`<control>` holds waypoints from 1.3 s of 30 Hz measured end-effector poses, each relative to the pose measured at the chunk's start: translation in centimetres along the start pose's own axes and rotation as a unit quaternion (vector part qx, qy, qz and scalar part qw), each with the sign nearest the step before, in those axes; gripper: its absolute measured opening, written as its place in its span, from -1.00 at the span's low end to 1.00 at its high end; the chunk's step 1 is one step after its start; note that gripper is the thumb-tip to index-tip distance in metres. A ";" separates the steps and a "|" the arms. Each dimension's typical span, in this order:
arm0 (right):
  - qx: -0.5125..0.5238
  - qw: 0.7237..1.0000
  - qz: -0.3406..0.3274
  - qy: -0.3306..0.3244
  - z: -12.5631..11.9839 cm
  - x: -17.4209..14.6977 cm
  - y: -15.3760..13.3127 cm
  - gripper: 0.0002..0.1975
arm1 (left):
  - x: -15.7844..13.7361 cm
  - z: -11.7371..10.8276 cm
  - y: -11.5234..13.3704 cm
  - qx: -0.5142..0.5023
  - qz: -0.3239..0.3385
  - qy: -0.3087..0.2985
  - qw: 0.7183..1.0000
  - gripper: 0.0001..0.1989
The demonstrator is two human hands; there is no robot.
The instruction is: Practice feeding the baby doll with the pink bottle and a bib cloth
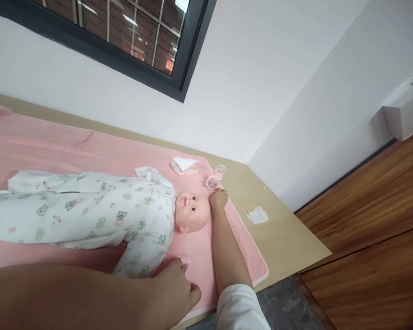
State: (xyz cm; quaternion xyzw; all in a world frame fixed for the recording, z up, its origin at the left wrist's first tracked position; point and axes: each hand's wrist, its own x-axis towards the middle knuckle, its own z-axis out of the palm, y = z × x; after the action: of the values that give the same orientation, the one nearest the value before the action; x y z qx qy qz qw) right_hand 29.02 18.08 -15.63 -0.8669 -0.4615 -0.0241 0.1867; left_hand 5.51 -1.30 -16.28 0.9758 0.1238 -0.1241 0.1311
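A baby doll [79, 208] in white pyjamas with green and pink prints lies on its back on a pink blanket [192, 266], its head to the right. Past the crown of its head, my right hand [219, 199] rests low on the blanket with fingers curled in; what they hold, if anything, is hidden. Right behind that hand a small clear baby bottle [213, 179] with a pink collar stands upright; whether they touch I cannot tell. My left hand [177, 286] hovers by the doll's near sleeve, fingers loosely bent, thumb apart, nothing visible in it.
A clear plastic packet with white sheets [185, 165] lies on the blanket behind the doll's head. On the wooden tabletop [289, 233] to the right is a folded white cloth or tissue [257, 215]. Behind stand a white wall and a dark-framed window [179, 87]; wooden panelling [371, 220] is at right.
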 end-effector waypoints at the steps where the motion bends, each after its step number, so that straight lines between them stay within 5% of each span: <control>1: 0.001 1.000 0.003 0.002 0.0 0.0 0.0 -0.55 | -0.1 0.0 0.0 -0.002 -0.002 0.006 1.000 -0.27; 39: 0.022 0.999 -0.011 -0.026 0.3 0.2 0.0 -0.58 | -1.0 -0.2 -0.4 -0.040 0.032 -0.003 0.999 -0.07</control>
State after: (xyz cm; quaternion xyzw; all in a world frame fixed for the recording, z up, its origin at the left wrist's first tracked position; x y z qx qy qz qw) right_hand 29.08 18.31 -15.85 -0.8576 -0.4763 0.0068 0.1938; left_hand 4.51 -1.12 -15.94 0.9727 0.0974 -0.1176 0.1746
